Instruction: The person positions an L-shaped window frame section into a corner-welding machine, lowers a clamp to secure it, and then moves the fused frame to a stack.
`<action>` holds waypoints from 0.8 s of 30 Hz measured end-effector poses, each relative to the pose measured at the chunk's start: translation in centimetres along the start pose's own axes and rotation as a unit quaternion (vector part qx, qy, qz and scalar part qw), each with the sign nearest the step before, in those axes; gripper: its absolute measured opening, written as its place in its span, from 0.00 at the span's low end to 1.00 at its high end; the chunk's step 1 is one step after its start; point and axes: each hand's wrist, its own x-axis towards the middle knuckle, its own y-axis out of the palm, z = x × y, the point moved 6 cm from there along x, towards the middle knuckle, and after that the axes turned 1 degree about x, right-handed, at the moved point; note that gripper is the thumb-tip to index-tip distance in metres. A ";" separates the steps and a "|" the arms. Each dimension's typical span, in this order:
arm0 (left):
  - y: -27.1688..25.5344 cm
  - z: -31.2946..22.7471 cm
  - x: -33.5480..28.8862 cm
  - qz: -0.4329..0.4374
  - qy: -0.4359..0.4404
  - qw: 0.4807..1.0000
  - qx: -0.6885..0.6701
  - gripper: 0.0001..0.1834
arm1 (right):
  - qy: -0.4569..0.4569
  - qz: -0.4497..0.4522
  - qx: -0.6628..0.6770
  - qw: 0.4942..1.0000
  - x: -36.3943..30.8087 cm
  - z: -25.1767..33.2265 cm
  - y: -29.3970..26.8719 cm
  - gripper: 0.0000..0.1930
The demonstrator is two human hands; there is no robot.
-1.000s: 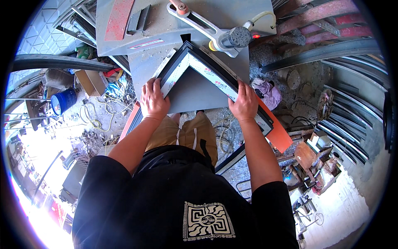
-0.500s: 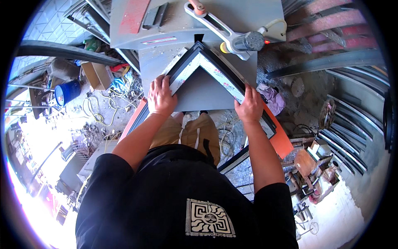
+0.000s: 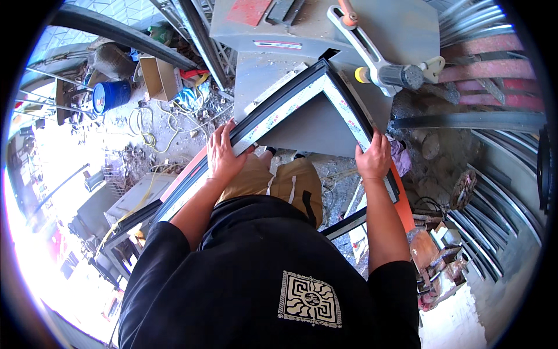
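Observation:
A black window frame (image 3: 285,100), partly covered in white printed film, lies with one corner pointing away from me into a grey machine. Its two sides run back toward me past my hips. My left hand (image 3: 225,154) grips the left side, fingers over the outer edge and thumb inward. Round the right side, nearer the corner, my right hand (image 3: 374,157) is closed in the same way. The corner sits on the machine's grey plate (image 3: 314,132), close to a dark slot (image 3: 331,53).
A slotted metal arm (image 3: 366,52) with a dark cylinder (image 3: 402,77) stands right of the corner. Orange side panels (image 3: 402,200) flank me. At left are a blue drum (image 3: 110,96), a cardboard box (image 3: 158,78) and loose hose (image 3: 143,128). Metal bars (image 3: 471,230) lie at right.
My view has turned, so the machine appears farther right. The frame has swung a little against the machine. My left hand is farther from the corner along the left side; both hands still grip.

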 end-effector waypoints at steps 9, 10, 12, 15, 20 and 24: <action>0.2 0.7 -0.3 -0.007 -0.012 1.000 0.018 0.49 | -0.002 -0.005 -0.010 1.000 0.0 -0.2 0.5 0.42; 0.2 0.7 -0.3 -0.001 -0.020 1.000 0.017 0.48 | -0.008 -0.009 -0.011 1.000 0.0 -0.1 0.4 0.42; 0.2 0.8 -0.3 -0.012 -0.024 0.999 0.024 0.46 | -0.008 -0.010 -0.017 1.000 0.0 -0.1 0.5 0.41; 0.3 1.0 -0.5 -0.006 -0.029 0.999 0.027 0.46 | -0.009 -0.017 -0.025 1.000 -0.2 -0.2 0.5 0.41; 0.6 0.8 -0.5 0.010 -0.034 0.999 0.017 0.47 | -0.002 -0.006 -0.027 1.000 -0.2 -0.5 0.6 0.42; 0.6 0.8 -0.6 -0.018 -0.034 0.999 0.015 0.48 | 0.001 0.000 -0.013 1.000 0.0 -0.2 0.4 0.43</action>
